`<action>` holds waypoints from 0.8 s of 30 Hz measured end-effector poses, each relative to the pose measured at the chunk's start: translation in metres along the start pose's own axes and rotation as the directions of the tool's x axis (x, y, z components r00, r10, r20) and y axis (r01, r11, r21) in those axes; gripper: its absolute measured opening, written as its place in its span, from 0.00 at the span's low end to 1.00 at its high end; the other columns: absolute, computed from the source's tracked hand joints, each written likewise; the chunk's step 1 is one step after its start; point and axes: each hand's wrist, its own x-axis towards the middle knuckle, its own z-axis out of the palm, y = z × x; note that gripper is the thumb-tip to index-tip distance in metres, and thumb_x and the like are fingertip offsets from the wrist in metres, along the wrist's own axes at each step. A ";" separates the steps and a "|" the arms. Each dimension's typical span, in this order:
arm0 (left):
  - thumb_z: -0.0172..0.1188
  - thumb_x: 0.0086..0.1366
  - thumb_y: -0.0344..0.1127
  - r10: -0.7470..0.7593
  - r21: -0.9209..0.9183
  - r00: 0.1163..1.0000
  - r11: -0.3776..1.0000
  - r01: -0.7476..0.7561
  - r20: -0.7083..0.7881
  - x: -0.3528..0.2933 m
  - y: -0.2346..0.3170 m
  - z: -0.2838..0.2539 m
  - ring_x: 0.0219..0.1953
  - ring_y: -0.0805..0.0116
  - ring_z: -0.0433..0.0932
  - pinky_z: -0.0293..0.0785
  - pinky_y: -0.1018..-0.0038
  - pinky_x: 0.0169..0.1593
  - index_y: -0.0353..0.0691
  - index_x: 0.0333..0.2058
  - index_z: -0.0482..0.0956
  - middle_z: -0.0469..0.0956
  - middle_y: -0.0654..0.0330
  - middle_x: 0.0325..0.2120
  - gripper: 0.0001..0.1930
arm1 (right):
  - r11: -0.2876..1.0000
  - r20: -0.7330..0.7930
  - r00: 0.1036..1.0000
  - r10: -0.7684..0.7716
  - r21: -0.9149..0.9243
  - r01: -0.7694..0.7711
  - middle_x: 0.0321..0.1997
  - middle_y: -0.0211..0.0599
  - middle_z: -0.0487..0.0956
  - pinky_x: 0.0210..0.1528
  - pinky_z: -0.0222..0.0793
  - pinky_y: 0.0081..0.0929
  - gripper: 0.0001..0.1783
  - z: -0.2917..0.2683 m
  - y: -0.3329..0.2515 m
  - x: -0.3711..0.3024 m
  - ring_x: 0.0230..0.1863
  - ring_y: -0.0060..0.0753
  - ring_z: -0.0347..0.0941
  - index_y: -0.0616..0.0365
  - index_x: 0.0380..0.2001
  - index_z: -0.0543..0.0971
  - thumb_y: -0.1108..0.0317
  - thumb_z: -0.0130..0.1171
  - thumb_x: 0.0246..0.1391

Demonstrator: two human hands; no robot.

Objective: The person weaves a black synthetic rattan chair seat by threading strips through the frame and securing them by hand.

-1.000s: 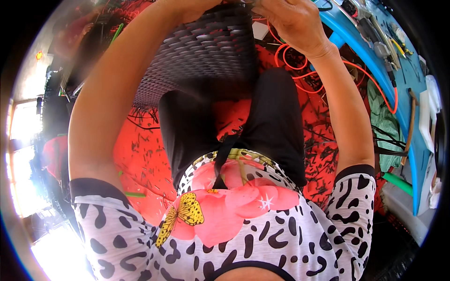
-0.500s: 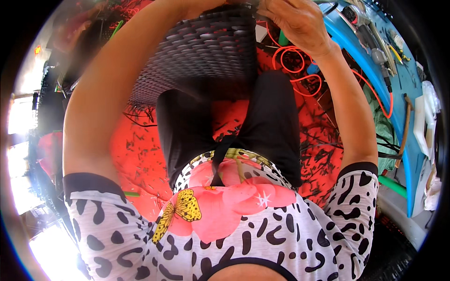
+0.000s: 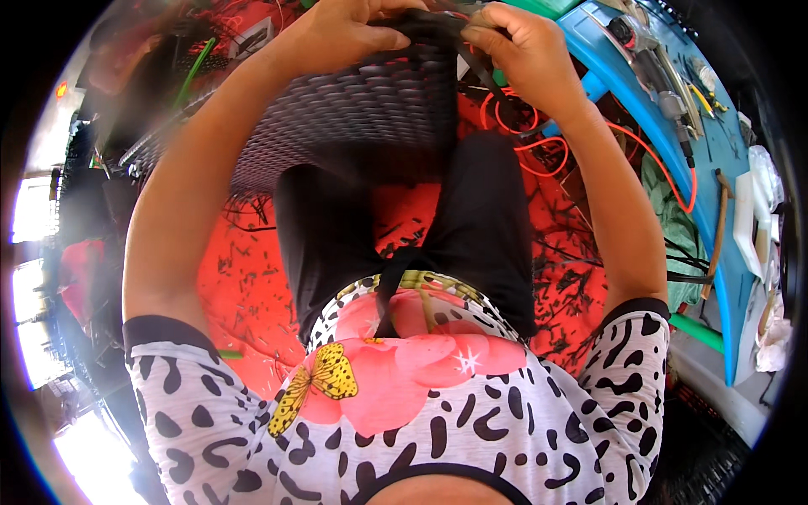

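A dark woven wicker piece (image 3: 353, 105), made of flat black strands, stands in front of my knees with its top edge near the upper rim of the view. My left hand (image 3: 349, 34) is closed over that top edge, thumb on the near side and fingertips partly cut off by the picture's rim. Just right of the wicker corner, my right hand (image 3: 530, 50) pinches a flat black strip (image 3: 484, 71), which hangs down from the thumb and forefinger. Where the strip joins the weave is blurred.
A blue table (image 3: 715, 151) on the right carries a power tool (image 3: 661, 80), a wooden-handled tool (image 3: 722, 227) and white packaging (image 3: 749, 223). An orange cable (image 3: 656, 151) loops below it. The red floor covering (image 3: 244, 278) is strewn with dark offcuts.
Both hands have come lower and nearer to me, bringing more of the fingers into view. A black strip now shows hanging beneath my right hand. The wicker stays roughly in place.
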 end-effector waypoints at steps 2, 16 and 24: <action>0.58 0.57 0.27 0.156 0.225 0.988 0.962 -0.153 0.003 0.002 -0.009 -0.003 0.38 0.73 0.72 0.68 0.74 0.43 0.34 0.45 0.74 0.74 0.61 0.36 0.15 | 0.991 -0.060 0.990 -0.127 -0.036 0.125 0.28 0.36 0.78 0.30 0.70 0.26 0.04 0.004 0.018 -0.003 0.27 0.32 0.75 0.61 0.26 0.76 0.73 0.59 0.49; 0.56 0.61 0.33 0.051 0.236 0.997 0.971 -0.034 -0.066 0.006 0.004 0.003 0.30 0.85 0.66 0.63 0.85 0.34 0.35 0.40 0.76 0.72 0.70 0.26 0.11 | 0.987 -0.103 0.989 -0.107 -0.128 0.094 0.27 0.41 0.75 0.30 0.70 0.40 0.07 -0.012 -0.010 -0.061 0.29 0.48 0.74 0.57 0.30 0.74 0.66 0.58 0.49; 0.64 0.54 0.31 0.160 0.200 0.952 0.974 -0.109 -0.260 -0.004 0.000 0.000 0.38 0.75 0.76 0.72 0.76 0.43 0.34 0.47 0.74 0.78 0.62 0.35 0.21 | 0.990 -0.246 0.969 0.013 0.140 0.023 0.24 0.36 0.74 0.25 0.69 0.25 0.07 0.001 -0.030 -0.091 0.24 0.34 0.72 0.60 0.28 0.78 0.78 0.64 0.42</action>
